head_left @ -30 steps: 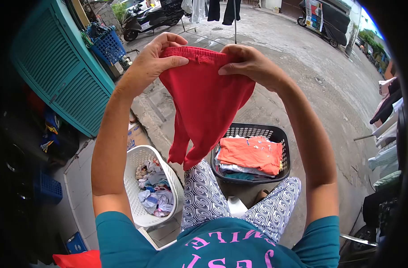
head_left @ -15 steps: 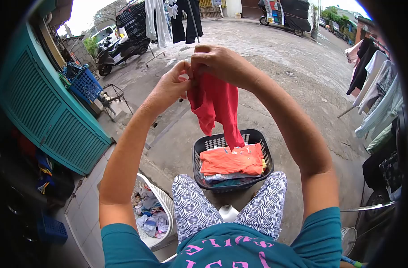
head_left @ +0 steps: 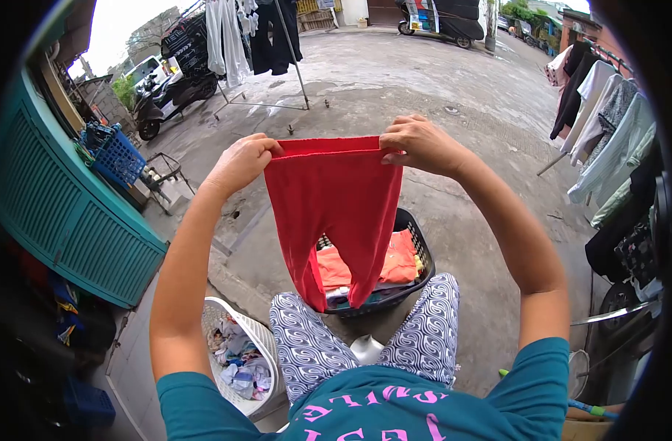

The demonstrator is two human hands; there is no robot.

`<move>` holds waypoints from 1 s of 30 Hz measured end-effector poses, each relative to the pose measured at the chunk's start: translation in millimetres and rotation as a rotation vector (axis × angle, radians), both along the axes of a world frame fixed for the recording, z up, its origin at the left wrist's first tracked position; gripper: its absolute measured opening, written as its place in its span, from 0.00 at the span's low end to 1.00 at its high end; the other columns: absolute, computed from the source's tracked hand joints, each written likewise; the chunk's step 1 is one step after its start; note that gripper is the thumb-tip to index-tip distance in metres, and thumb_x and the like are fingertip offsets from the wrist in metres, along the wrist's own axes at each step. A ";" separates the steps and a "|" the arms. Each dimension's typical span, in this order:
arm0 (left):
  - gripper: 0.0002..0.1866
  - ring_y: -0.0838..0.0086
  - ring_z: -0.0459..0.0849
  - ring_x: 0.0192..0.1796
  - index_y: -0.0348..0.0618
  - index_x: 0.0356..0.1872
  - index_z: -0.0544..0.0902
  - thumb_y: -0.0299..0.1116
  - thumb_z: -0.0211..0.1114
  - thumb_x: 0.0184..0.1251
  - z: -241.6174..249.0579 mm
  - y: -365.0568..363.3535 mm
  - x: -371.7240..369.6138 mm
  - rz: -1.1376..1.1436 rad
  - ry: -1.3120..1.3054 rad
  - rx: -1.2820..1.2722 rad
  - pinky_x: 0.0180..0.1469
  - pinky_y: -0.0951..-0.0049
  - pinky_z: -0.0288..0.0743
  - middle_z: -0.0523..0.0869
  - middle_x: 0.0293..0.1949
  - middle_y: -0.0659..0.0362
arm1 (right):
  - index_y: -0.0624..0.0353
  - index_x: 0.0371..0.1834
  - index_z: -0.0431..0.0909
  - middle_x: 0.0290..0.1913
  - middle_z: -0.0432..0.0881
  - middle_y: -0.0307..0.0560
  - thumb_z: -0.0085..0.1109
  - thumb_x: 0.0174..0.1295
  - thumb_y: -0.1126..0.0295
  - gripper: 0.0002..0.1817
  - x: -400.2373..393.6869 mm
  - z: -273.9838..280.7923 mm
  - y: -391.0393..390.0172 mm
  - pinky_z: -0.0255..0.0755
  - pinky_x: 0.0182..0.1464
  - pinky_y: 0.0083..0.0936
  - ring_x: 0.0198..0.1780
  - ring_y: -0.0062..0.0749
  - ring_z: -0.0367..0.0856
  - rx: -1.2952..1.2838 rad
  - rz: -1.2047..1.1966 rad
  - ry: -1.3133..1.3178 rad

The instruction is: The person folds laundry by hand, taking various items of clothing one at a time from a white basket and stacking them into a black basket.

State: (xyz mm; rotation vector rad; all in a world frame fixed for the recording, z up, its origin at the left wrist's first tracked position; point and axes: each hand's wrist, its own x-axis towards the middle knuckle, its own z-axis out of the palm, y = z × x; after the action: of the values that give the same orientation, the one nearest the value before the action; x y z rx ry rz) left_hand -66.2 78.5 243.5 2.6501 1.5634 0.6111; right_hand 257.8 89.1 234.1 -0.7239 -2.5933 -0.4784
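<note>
Small red pants (head_left: pixel 334 195) hang spread out in front of me, held up by the waistband with both legs dangling. My left hand (head_left: pixel 244 160) pinches the left end of the waistband. At the opposite end, my right hand (head_left: pixel 417 145) grips the other corner between thumb and fingers. Behind and below the pants stands a black plastic basket (head_left: pixel 422 246) on the ground. Inside it lies a folded orange garment (head_left: pixel 400 259) on top of other folded clothes, partly hidden by the red pants.
By my left leg stands a white laundry basket (head_left: pixel 259 334) with crumpled clothes (head_left: pixel 240 360). A blue basket (head_left: pixel 121 156) is by the teal louvred door (head_left: pixel 93 220). Clothes hang on racks at right (head_left: pixel 608 117) and ahead (head_left: pixel 229 44). A scooter (head_left: pixel 170 103) is parked at far left.
The red pants have gone from bunched between my close-together hands to stretched wide at the waistband. My hands have moved apart and lower, and the view has shifted slightly.
</note>
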 end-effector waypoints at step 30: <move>0.15 0.83 0.77 0.36 0.41 0.45 0.68 0.26 0.58 0.57 20.9 -23.2 41.8 0.059 -1.201 -0.404 0.36 0.84 0.72 0.77 0.36 0.61 | 0.54 0.30 0.71 0.24 0.74 0.33 0.62 0.48 0.69 0.10 -23.0 15.8 11.5 0.58 0.21 0.11 0.23 0.12 0.69 -1.129 0.119 1.165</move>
State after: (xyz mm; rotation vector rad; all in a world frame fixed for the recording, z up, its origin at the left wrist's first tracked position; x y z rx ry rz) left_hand -24.4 55.4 264.3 1.3870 1.1451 1.3365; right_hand 234.8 100.6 249.8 -0.7730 -1.5305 1.2004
